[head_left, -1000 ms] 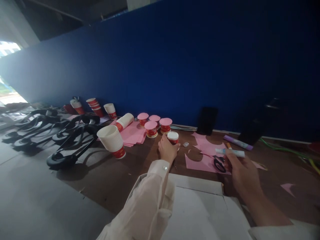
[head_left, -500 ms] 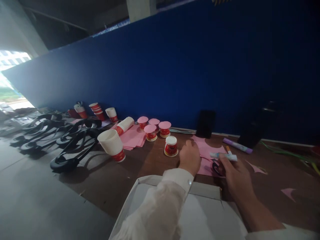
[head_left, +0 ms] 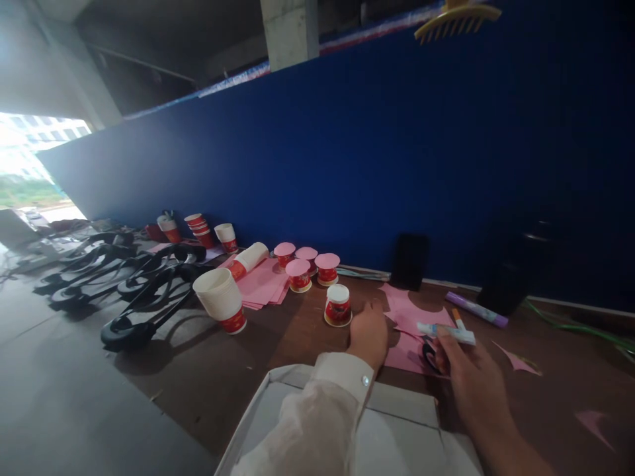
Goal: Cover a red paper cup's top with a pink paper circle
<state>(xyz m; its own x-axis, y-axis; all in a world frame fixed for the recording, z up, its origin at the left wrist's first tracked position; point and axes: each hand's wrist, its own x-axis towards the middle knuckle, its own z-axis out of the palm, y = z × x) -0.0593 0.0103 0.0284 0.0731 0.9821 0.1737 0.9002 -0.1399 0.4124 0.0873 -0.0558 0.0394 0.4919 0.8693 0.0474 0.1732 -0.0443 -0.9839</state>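
My right hand [head_left: 473, 370] is closed around a white and blue glue stick [head_left: 449, 332], held level above pink paper [head_left: 404, 350] with round cut-outs. Beneath that hand, the dark handle of a pair of scissors [head_left: 429, 356] partly shows. My left hand [head_left: 370, 334] is curled on the brown table, just right of an upside-down red paper cup [head_left: 338, 306] with a white base. Its fingertips are hidden, so I cannot see what they hold. Behind that cup, several short red cups [head_left: 299, 276] carry pink paper discs on top.
A stack of paper cups [head_left: 221, 297] leans at the left beside pink sheets [head_left: 262, 283] and a cup stack lying down [head_left: 249, 259]. Black headband-like devices [head_left: 143, 311] fill the far left. A purple stick [head_left: 476, 309] lies at right. A blue partition [head_left: 347, 152] stands behind; a white box [head_left: 397, 423] is nearest me.
The camera view has tilted up slightly, so the table sits lower in the picture. My left hand has shifted slightly left, closer to the upside-down cup. My right hand still holds the glue stick.
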